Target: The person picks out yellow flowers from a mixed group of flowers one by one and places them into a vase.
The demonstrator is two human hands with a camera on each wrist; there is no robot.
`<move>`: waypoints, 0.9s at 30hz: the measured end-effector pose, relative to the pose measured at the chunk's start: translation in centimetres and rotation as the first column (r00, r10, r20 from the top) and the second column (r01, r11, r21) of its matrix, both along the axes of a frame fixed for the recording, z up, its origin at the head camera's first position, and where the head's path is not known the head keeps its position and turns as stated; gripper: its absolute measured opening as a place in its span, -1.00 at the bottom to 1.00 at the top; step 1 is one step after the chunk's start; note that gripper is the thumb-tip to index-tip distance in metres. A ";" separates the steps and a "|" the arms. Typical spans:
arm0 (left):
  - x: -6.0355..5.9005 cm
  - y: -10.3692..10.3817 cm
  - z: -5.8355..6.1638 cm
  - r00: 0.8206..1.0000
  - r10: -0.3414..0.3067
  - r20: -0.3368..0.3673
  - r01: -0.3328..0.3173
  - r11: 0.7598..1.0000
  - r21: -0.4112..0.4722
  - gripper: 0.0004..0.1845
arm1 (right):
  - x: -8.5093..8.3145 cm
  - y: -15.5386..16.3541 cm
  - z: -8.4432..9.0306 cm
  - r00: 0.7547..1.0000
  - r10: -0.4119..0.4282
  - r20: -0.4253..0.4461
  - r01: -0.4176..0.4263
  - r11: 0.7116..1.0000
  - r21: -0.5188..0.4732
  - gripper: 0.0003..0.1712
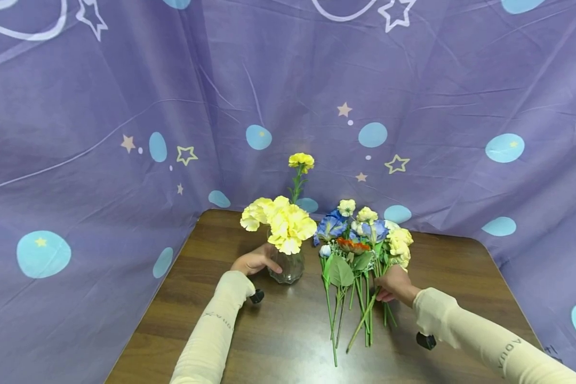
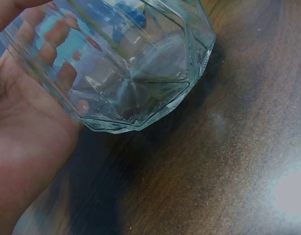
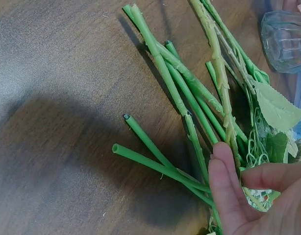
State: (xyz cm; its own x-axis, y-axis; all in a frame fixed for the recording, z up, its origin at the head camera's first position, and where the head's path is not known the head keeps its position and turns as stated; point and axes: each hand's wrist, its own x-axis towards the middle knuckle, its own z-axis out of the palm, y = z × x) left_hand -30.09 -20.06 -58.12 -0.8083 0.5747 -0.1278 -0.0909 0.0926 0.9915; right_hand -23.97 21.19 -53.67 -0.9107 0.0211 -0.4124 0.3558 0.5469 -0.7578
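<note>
Now left hand (image 1: 255,262) gripping vase (image 1: 286,268), right hand (image 1: 396,284) pinching stems (image 3: 189,98)

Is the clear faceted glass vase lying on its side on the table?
No: the clear faceted glass vase stands upright on the brown wooden table, holding yellow flowers, with the left hand around it.

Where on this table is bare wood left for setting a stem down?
Bare wood lies near the front edge of the table, between the two sleeves, and right of the right hand. It is crowded between the glass vase, held by the left hand, and the loose flowers.
</note>
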 end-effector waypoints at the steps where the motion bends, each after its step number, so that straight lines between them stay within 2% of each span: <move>1: 0.0 0.0 0.0 1.000 -0.004 -0.004 0.004 1.000 0.004 -0.02 | 0.0 0.0 0.0 1.000 0.001 -0.003 -0.001 1.000 -0.006 -0.89; 10: 0.2 0.1 0.2 1.000 0.001 0.010 -0.001 1.000 -0.012 0.03 | 0.3 0.0 0.4 1.000 -0.027 -0.011 0.026 0.999 -0.034 -0.91; 17: 0.2 0.0 0.4 1.000 0.013 0.008 -0.013 1.000 -0.015 -0.06 | 0.1 0.0 1.2 0.998 -0.053 -0.031 0.052 0.998 -0.027 -0.85; 27: 0.2 0.1 0.2 1.000 -0.005 -0.007 0.005 1.000 0.001 -0.06 | 0.1 0.5 1.7 0.997 -0.078 -0.027 0.076 0.995 -0.068 -0.66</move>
